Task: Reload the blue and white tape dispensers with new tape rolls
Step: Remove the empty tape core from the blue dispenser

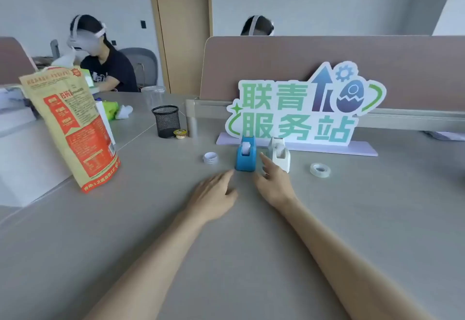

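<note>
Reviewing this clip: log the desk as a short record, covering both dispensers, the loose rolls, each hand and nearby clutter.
blue plastic tape dispenser: upright before the cut-out sign, whitish roll in its cradle
white plastic tape dispenser: upright, right of the blue one
small white tape ring: on the grey desk, left of the blue dispenser
clear tape roll: flat, right of the white dispenser
left hand: fingers extended, tips near the blue dispenser's base, holding nothing
right hand: index finger extended between the dispensers; contact unclear
clutter: black mesh pen cup, orange printed paper bag
</note>
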The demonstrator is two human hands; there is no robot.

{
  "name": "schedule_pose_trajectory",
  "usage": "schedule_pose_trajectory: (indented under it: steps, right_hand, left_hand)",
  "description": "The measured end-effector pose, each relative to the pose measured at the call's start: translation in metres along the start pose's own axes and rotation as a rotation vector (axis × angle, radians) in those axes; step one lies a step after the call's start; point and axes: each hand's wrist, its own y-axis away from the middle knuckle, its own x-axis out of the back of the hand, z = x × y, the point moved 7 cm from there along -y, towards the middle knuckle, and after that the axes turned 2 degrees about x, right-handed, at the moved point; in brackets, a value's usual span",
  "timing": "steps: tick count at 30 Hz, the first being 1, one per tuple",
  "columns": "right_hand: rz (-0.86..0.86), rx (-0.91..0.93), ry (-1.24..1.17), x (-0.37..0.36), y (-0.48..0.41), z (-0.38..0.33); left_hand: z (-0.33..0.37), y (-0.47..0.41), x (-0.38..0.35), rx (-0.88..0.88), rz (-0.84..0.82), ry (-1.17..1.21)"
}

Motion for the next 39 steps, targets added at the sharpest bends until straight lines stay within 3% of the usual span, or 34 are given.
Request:
schedule_pose_trajectory:
  steps: [9, 16, 23, 28, 33, 39]
  right_hand:
    - [-0.016, -0.041, 0.063, -0.017, -0.043, 0.014]
    - [0.004, -0.061, 0.033, -0.014, -0.037, 0.014]
    - [0.025, -0.094, -0.049, 0.000, -0.005, 0.017]
    - [0.014, -0.071, -0.080, 0.010, 0.010, 0.029]
    - [0.031, -0.045, -0.090, 0.012, 0.008, 0.027]
    - [0.068, 0.035, -0.096, 0.014, 0.002, 0.029]
  left_hand:
    - [-0.003, -0.056, -0.001, 0.007, -0.005, 0.349]
    - [-0.007, -0.048, -0.012, -0.016, -0.123, 0.554]
    - [-0.002, -0.008, -0.013, -0.071, -0.129, 0.303]
    - [0.018, 0.031, -0.008, -0.288, -0.062, 0.154]
    - [0.008, 0.032, -0.007, -0.267, -0.068, 0.256]
    - [-0.006, 0.026, 0.006, -0.144, 0.101, 0.430]
